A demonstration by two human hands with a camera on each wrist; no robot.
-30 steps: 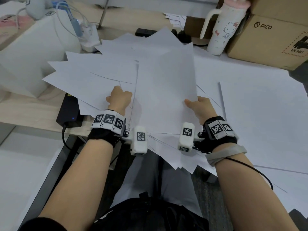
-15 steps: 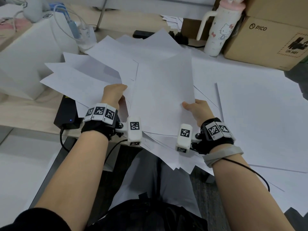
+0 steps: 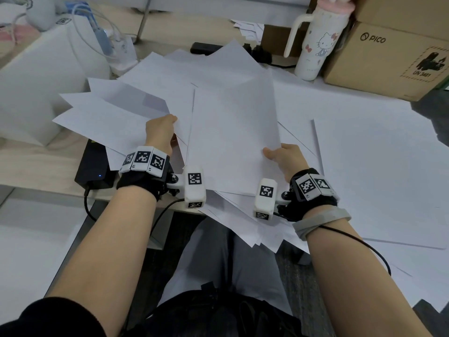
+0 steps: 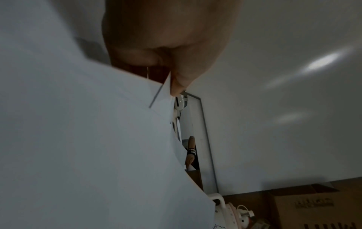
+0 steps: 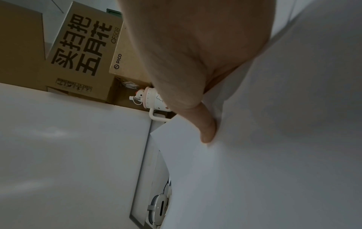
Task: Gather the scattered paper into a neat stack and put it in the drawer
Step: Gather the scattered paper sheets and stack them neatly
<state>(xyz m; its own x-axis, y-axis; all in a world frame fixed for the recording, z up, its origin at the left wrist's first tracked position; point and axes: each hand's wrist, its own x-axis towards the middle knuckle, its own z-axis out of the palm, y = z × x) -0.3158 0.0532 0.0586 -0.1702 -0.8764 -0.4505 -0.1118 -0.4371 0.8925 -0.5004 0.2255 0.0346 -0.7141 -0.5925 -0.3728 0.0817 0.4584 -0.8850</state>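
Overhead, both hands (image 3: 160, 135) gripping fanned paper (image 3: 233, 142), wrist views only thumbs

Sheets (image 3: 233, 132) matt white paper; box (image 3: 388, 59) matt brown cardboard; tumbler (image 3: 313, 47) smooth glossy plastic.

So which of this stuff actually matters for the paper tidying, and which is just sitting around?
Part of the job:
fanned sheets
loose sheets on the desk
left hand
right hand

Just lying about:
cat tumbler
cardboard box
black power brick
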